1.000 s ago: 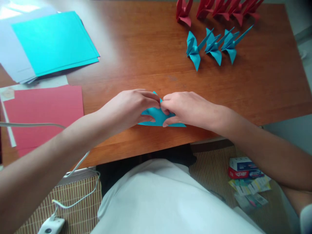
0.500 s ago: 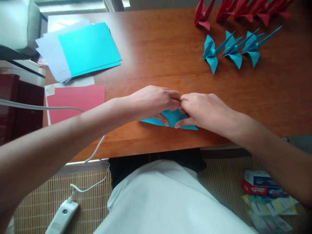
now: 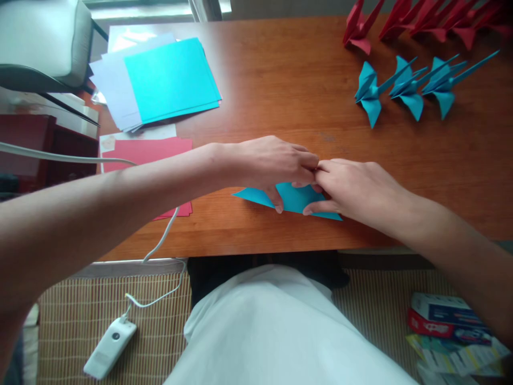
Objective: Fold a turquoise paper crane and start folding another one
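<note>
Pressing close together over a blue folded sheet (image 3: 294, 199) on the wooden table (image 3: 260, 101), the person's two hands nearly meet at the fingers. The left hand (image 3: 280, 163) is half curled, its fingers bent over the far part of the sheet and its thumb spread back to the near edge. The right hand (image 3: 355, 182) is bent much the same, thumb apart from the curled fingers. The fingertips are largely hidden, so I cannot tell whether either one pinches the paper. The sheet lies beneath both, a pointed corner showing to each side.

Beyond the right hand stand three blue origami cranes (image 3: 409, 91), with a row of red origami cranes (image 3: 438, 27) farther off. Beyond and left of the left hand is a stack of blue paper (image 3: 172, 80) overlapping white sheets (image 3: 120, 91); nearer, red paper (image 3: 160, 147) lies partly behind the left forearm.

Below and right of the right hand, on the bamboo mat (image 3: 160, 331), sit a white-and-blue box (image 3: 447, 310) and a red box (image 3: 430, 323) with white lettering, too blurred to read, beside yellow-and-white printed packets (image 3: 460, 361), equally illegible.
</note>
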Action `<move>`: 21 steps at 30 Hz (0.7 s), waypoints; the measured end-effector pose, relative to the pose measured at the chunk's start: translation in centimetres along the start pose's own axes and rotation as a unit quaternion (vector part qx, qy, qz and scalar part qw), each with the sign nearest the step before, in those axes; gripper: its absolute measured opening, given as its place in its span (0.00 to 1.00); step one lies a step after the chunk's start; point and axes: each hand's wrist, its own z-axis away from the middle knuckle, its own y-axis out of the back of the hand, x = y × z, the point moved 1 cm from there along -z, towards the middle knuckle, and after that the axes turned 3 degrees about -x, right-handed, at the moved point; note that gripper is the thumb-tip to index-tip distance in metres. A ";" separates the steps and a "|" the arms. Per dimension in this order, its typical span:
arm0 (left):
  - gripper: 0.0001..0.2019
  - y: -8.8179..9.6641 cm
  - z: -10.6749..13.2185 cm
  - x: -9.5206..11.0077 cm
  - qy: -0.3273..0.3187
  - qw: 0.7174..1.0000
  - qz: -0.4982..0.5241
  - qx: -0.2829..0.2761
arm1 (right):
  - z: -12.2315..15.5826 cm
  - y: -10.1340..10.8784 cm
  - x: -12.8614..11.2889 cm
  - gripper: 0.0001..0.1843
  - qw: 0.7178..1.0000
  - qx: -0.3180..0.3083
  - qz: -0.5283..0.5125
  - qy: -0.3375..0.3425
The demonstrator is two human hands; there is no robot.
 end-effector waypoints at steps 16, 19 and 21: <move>0.20 0.0 5.6 -1.1 0.070 0.994 -0.071 -0.052 | 0.3 -0.7 0.1 0.22 0.999 0.022 0.027 0.009; 0.19 0.0 6.7 -1.2 0.089 0.994 -0.059 -0.038 | 0.3 -0.8 0.1 0.21 0.999 0.028 0.029 0.012; 0.19 -0.1 7.3 -1.2 0.101 0.992 -0.057 -0.039 | 0.3 -0.9 0.2 0.21 0.999 0.035 0.028 0.015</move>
